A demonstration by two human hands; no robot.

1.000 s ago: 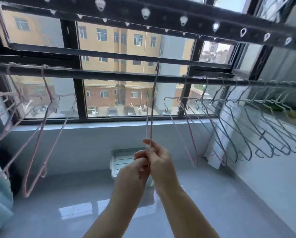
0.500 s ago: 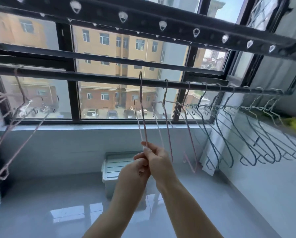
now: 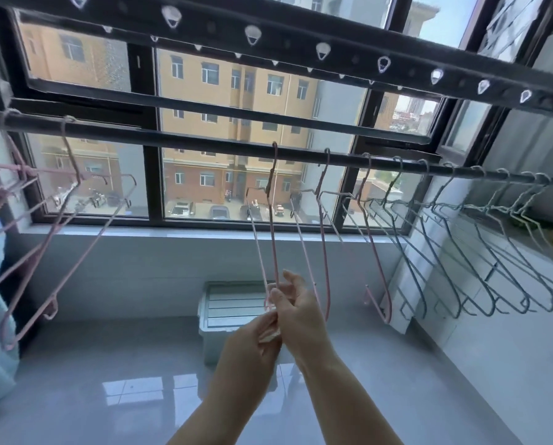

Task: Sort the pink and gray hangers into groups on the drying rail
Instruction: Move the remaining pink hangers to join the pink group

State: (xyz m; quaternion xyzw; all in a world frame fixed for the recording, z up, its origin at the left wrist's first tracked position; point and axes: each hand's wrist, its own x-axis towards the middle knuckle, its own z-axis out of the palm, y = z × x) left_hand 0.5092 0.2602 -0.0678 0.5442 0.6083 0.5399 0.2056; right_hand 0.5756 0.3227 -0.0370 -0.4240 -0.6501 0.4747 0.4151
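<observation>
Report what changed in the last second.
The held pink hanger has swivelled slightly on the rail, showing more of its frame. Left hand and right hand still pinch its bottom end. The other pink hangers and gray hangers hang as before.

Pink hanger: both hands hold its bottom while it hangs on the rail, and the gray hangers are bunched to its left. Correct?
No: the head view shows the gray hangers bunched to its right. Otherwise yes: the left hand and right hand hold the bottom of the pink hanger while it hangs on the rail.
</observation>
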